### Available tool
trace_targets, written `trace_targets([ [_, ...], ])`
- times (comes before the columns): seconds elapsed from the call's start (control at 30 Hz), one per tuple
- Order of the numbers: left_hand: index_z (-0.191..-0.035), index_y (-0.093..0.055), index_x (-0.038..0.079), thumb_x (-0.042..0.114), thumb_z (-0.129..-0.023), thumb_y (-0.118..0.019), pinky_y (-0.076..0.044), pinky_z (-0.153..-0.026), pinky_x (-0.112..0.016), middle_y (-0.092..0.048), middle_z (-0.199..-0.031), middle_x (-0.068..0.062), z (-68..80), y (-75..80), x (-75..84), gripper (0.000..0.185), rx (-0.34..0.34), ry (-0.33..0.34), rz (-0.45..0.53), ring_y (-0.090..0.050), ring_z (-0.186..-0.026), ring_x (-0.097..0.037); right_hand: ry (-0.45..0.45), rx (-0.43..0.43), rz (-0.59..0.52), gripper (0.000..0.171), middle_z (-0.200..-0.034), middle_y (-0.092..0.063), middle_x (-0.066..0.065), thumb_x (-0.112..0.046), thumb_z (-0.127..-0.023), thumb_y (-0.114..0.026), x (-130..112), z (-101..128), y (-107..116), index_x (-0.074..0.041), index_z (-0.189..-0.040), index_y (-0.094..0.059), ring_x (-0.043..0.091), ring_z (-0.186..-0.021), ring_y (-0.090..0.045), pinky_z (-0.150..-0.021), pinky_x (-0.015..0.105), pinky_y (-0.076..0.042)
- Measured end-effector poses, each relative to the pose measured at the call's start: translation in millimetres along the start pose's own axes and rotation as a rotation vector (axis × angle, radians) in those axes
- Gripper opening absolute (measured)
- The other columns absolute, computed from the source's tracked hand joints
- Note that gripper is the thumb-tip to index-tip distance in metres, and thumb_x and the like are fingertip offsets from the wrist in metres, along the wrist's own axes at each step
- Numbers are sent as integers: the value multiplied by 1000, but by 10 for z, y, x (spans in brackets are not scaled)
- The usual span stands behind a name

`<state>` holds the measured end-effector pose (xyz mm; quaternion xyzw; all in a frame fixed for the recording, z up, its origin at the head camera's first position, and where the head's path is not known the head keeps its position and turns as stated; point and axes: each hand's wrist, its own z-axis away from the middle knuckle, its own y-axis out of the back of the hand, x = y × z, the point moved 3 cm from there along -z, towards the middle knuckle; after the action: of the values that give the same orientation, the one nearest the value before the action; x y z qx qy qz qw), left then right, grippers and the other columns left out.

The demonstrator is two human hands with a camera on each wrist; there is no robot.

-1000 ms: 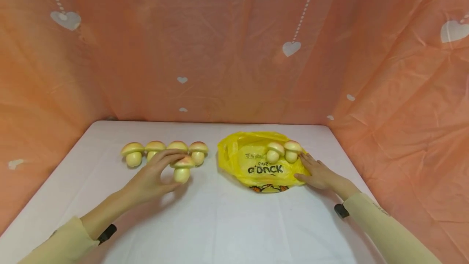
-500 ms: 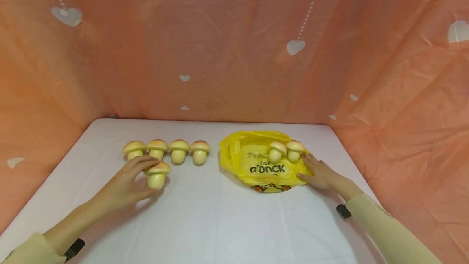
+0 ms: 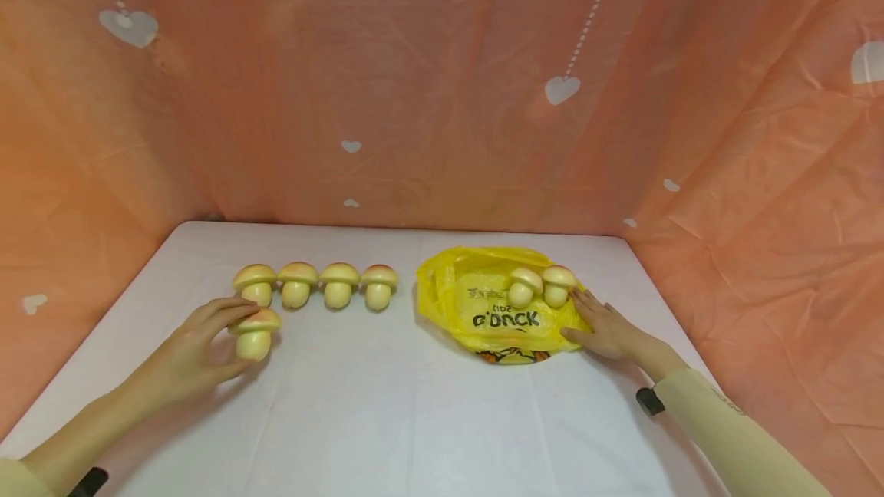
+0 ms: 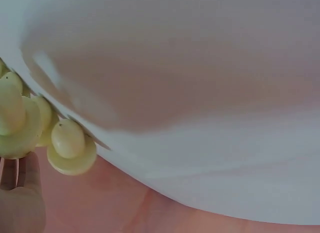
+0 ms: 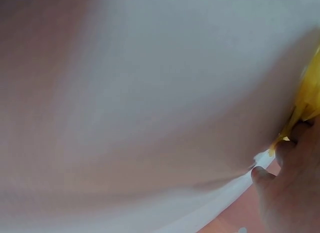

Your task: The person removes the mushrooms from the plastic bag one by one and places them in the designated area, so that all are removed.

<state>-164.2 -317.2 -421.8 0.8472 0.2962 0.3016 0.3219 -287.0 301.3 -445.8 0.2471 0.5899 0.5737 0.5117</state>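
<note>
A toy mushroom is being gripped by the left hand, whose fingers are curled over the cap from behind while the thumb is pressed against the stem from the near side. The mushroom is being held upright, its long axis standing vertical, with the reddish-yellow cap pointing up and the pale stem pointing down at the white table; whether the stem's foot is touching the cloth cannot be told. Just beyond the fingertips, a row of four mushrooms is standing side by side, all caps up, the leftmost one almost directly behind the held one. In the left wrist view the held mushroom is being seen from below, cap rim against the fingers, with another mushroom from the row just beside it.

The right hand is being laid flat, fingers straight and spread, on the right edge of a yellow plastic bag bearing dark lettering. Two more mushrooms are resting on the bag just past the right fingertips, the left one tilted, the right one upright. In the right wrist view only the fingertips and a strip of the yellow bag are being shown.

An orange curtain with white hearts is hanging behind the table.
</note>
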Motion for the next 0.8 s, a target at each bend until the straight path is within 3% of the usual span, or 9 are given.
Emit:
trace_targets([
  [0.2, -129, -66, -1, 38, -74, -95, -24, -111, -5, -61, -127, -15, 71, 51, -95, 74, 10, -20, 7, -38, -134, 8, 5, 5, 7, 88, -166, -15, 34, -48, -105, -55, -16, 11, 3, 14, -158, -21, 53, -154, -10, -120, 73, -12],
  [0.27, -129, -65, -2, 35, -74, -95, -25, -111, -6, -61, -126, -14, 80, 60, -117, 72, 10, -30, 20, -39, -132, 9, 5, 4, 12, 87, -166, -15, 34, -47, -106, -54, -18, 12, 3, 14, -158, -21, 53, -154, -10, -120, 73, -12],
  [0.4, -129, -65, -5, 10, -62, -95, -25, -112, -6, -60, -127, -11, 93, 75, -113, 74, -6, -47, 23, -38, -133, 10, 6, 6, 17, 87, -166, -15, 34, -48, -106, -54, -6, 10, -4, 14, -158, -22, 53, -154, -11, -120, 73, -12],
  [0.47, -129, -64, -6, 25, -71, -96, -25, -112, -6, -60, -127, -10, 101, 68, -112, 72, -5, -53, 26, -38, -134, 11, 8, 8, 17, 87, -166, -16, 33, -48, -106, -54, 2, 7, -10, 14, -158, -22, 53, -154, -11, -120, 73, -12],
  [0.53, -129, -64, -6, 46, -84, -86, -24, -112, -6, -60, -128, -10, 111, 60, -114, 73, -3, -53, 32, -37, -134, 10, 9, 10, 16, 87, -166, -16, 33, -48, -106, -54, 5, 4, -13, 14, -158, -22, 53, -154, -11, -120, 73, -12],
  [0.6, -129, -64, -6, 53, -87, -81, -24, -113, -7, -60, -128, -10, 119, 49, -121, 74, 3, -51, 38, -38, -134, 10, 8, 11, 15, 87, -166, -16, 33, -48, -106, -54, 7, 2, -14, 13, -158, -22, 53, -154, -11, -120, 73, -12],
  [0.63, -129, -64, -6, 49, -86, -84, -24, -113, -7, -60, -127, -10, 123, 44, -113, 72, 3, -46, 38, -38, -134, 10, 7, 10, 14, 87, -166, -16, 33, -48, -106, -54, 7, 1, -14, 13, -158, -22, 53, -154, -11, -120, 73, -12],
  [0.7, -129, -64, -5, 25, -73, -96, -23, -113, -6, -60, -128, -10, 133, 39, -94, 71, -6, -28, 24, -37, -133, 10, 8, 11, 12, 87, -166, -16, 33, -48, -106, -54, 7, 0, -12, 13, -158, -22, 53, -154, -10, -120, 73, -12],
  [0.8, -131, -64, -3, -2, -53, -94, -22, -112, -5, -59, -130, -8, 146, 34, -60, 83, -24, -2, 11, -36, -133, 11, 9, 13, 10, 87, -166, -16, 33, -48, -106, -54, 12, -3, -13, 13, -158, -21, 52, -154, -10, -120, 73, -12],
])
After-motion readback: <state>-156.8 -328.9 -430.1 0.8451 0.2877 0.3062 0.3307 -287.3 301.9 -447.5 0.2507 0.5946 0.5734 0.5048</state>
